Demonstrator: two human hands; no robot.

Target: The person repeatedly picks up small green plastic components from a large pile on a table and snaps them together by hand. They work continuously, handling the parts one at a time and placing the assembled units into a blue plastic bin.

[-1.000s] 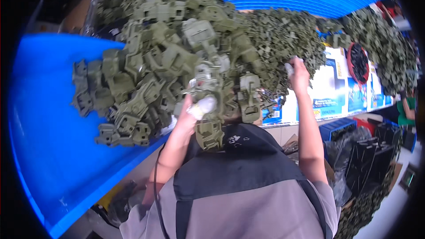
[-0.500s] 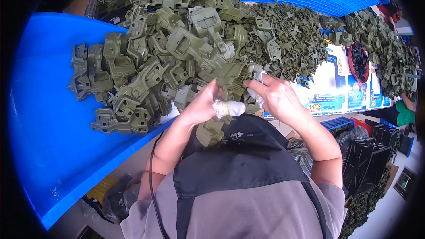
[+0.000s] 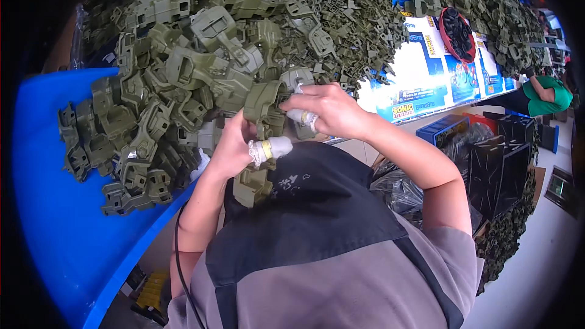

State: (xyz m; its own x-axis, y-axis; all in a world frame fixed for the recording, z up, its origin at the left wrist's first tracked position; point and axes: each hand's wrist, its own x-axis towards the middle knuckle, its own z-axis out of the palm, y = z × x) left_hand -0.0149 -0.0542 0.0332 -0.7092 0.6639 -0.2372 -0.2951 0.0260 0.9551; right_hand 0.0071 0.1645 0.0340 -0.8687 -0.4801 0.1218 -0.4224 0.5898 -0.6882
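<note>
In front of my apron I have an olive-green moulded plastic part (image 3: 264, 102), with its lower end (image 3: 251, 189) hanging below my left hand. My left hand (image 3: 233, 146) is closed round the part's left side; one digit in a white wrap with a yellow band lies across it. From the right, my right hand (image 3: 332, 109) presses bent fingers to the part's right edge. A white wrap covers one of its fingers too. Whether those fingers also pinch something small is hidden. Similar larger green parts (image 3: 192, 64) are heaped just beyond my hands.
A blue plastic tray (image 3: 46, 164) stands at left under part of the heap. Smaller green pieces (image 3: 347, 18) are piled beyond, near a red bowl of black pieces (image 3: 457, 33) on printed sheets (image 3: 420, 73). Black crates (image 3: 496, 170) stand at right; a person in green (image 3: 545, 96) is farther off.
The whole view has swung, so the heap and bench appear farther left. Both hands stay at the same green part, and my right fingers have shifted slightly along its edge.
</note>
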